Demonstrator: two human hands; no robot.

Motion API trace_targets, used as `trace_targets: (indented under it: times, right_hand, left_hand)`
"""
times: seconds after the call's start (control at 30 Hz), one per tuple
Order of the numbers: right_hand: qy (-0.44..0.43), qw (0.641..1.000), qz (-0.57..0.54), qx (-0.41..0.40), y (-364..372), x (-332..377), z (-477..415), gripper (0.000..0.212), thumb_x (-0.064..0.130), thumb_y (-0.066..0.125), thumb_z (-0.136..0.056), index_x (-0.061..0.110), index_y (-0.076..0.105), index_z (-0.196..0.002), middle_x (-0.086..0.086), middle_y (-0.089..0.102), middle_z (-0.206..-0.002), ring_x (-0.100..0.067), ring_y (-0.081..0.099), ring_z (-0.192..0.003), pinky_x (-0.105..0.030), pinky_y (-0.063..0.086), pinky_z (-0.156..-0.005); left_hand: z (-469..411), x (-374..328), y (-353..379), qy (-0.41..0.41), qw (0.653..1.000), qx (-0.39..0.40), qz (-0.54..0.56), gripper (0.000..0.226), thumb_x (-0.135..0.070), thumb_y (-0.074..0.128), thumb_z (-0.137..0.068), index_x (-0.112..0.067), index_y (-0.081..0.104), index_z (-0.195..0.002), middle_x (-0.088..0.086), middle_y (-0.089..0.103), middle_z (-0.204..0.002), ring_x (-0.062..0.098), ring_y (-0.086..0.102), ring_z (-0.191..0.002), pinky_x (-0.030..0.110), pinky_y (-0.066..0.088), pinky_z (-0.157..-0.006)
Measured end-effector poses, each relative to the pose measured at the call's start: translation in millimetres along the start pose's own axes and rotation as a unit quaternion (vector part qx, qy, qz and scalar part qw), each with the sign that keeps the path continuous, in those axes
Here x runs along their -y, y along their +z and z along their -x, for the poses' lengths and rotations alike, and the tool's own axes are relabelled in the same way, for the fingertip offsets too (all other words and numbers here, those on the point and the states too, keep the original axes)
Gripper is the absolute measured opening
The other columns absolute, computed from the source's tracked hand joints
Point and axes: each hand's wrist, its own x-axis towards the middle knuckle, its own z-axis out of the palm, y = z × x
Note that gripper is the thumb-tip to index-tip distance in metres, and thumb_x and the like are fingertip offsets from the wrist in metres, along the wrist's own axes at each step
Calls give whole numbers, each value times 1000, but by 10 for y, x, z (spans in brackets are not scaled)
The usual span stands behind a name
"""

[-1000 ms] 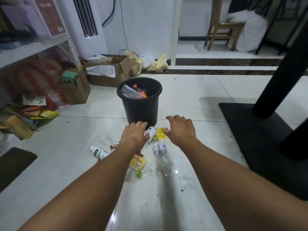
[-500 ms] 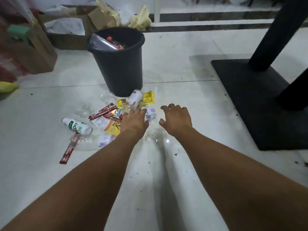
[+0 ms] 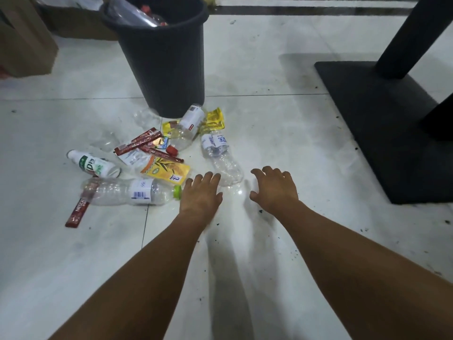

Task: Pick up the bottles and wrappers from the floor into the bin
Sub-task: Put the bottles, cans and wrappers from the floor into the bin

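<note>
A black bin (image 3: 169,69) stands on the white tiled floor with a clear bottle and a red-capped bottle inside. In front of it lies a litter pile: a clear bottle with a blue label (image 3: 220,155), a clear bottle with a white label (image 3: 187,128), a long clear bottle with a green cap (image 3: 130,191), a small white and green bottle (image 3: 94,165), a yellow tea wrapper (image 3: 165,170), yellow sachets (image 3: 214,119) and red stick wrappers (image 3: 139,141). My left hand (image 3: 199,195) hovers open just below the blue-label bottle. My right hand (image 3: 274,190) is open to its right, holding nothing.
A black table base (image 3: 382,123) with a black post (image 3: 411,33) takes up the floor on the right. Cardboard boxes (image 3: 24,45) stand at the back left beside the bin. A red stick wrapper (image 3: 77,212) lies apart at the left of the pile.
The view has tilted down and closer to the floor. Both hands have come lower and nearer to me, uncovering the litter pile. Nothing has been picked up.
</note>
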Motion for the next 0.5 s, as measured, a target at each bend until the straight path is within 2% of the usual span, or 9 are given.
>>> trace_targets:
  times: [0.17,0.33,0.4,0.5]
  right_hand:
    - [4,1000,-6,16,158,76,4,62,43,49,-91,24,28,-146,-4,37,-144,-25,37,-130,-40,25,-107]
    - [60,995,-20,79,210,30,32,78,52,59,-83,32,19,-147,-1,23,-150,-33,26,-135,-52,23,-108]
    - [79,991,-41,103,229,21,75,84,46,65,-80,32,17,-148,-4,20,-149,-37,27,-133,-53,26,-107]
    - [79,992,-38,89,297,38,167,82,21,65,-83,27,17,-149,-8,23,-145,-35,36,-124,-42,36,-99]
  left_hand:
    - [-18,17,89,0,1000,-3,9,50,-34,38,-96,-21,26,-143,-1,36,-144,22,35,-131,38,24,-107]
    - [-56,5,118,4,1000,-15,23,50,-34,40,-96,-21,27,-143,-2,37,-143,22,35,-130,38,25,-107]
    - [-51,7,127,5,1000,-16,22,51,-34,40,-96,-21,27,-143,-2,36,-144,22,34,-130,38,24,-107]
    - [-50,7,128,6,1000,-15,23,50,-35,39,-97,-21,26,-143,-2,35,-145,22,33,-131,38,24,-107]
